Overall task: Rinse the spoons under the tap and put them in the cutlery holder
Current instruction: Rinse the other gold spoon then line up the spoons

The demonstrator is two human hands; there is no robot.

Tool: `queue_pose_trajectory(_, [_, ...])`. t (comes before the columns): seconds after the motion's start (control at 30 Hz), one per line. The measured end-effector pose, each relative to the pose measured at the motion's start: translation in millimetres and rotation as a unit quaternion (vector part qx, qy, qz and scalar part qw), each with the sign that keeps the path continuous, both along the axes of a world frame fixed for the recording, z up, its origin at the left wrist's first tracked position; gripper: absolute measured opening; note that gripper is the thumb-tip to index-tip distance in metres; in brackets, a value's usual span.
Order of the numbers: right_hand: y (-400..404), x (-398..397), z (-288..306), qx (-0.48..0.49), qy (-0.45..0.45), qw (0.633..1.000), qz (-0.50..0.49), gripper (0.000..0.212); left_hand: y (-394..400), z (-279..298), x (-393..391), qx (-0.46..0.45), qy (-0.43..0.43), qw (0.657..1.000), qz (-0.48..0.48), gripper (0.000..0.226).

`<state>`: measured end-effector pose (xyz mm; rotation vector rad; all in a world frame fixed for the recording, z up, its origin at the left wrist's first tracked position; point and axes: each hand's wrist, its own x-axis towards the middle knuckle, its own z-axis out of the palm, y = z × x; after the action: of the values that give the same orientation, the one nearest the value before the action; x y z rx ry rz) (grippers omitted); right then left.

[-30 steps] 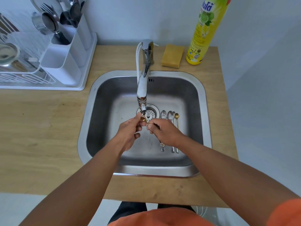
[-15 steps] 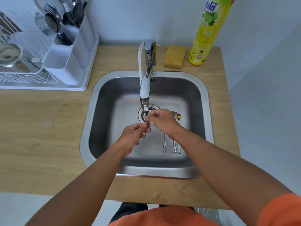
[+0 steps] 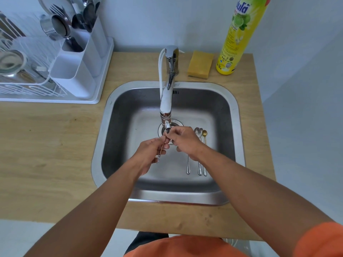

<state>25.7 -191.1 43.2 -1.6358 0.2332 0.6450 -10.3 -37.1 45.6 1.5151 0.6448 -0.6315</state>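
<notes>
Both hands meet under the tap (image 3: 167, 101) spout, over the drain of the steel sink (image 3: 239, 127). My left hand (image 3: 150, 154) pinches the thin gold-handled spoon (image 3: 160, 152) by its handle, whose end pokes out below the fingers. My right hand (image 3: 183, 140) closes on the spoon's bowl end, which is hidden by the fingers. Three more spoons (image 3: 199, 164) lie side by side on the sink floor, right of the drain, partly under my right wrist. The white cutlery holder (image 3: 79, 58) stands at the back left with dark utensils in its rear compartments.
A white dish rack (image 3: 27, 84) with metal bowls sits left of the holder. A yellow sponge (image 3: 200, 64) and a tall yellow dish soap bottle (image 3: 235, 38) stand behind the sink on the wooden counter (image 3: 46, 145).
Both hands have stayed together under the spout, rubbing the spoon. My right hand shifted slightly up toward the spout, uncovering more of the handles of the spoons in the sink.
</notes>
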Motion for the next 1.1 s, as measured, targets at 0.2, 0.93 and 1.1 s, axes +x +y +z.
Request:
queue_pose_trajectory(0.2, [-6,13,2,-0.002,0.02,0.998,-0.063,0.022,-3,0,-7,0.001,0.009,0.999,-0.033,0.023])
queue_pose_trajectory(0.93, [0,-1,-12,0.044,0.047,0.997,-0.036,0.016,-1,-4,-15,-0.063,0.073,0.995,0.039,0.009])
queue_pose_trajectory(1.1, [1,-7,-13,0.021,0.023,0.999,-0.033,0.015,-5,-2,-11,-0.01,0.044,0.998,0.045,0.021])
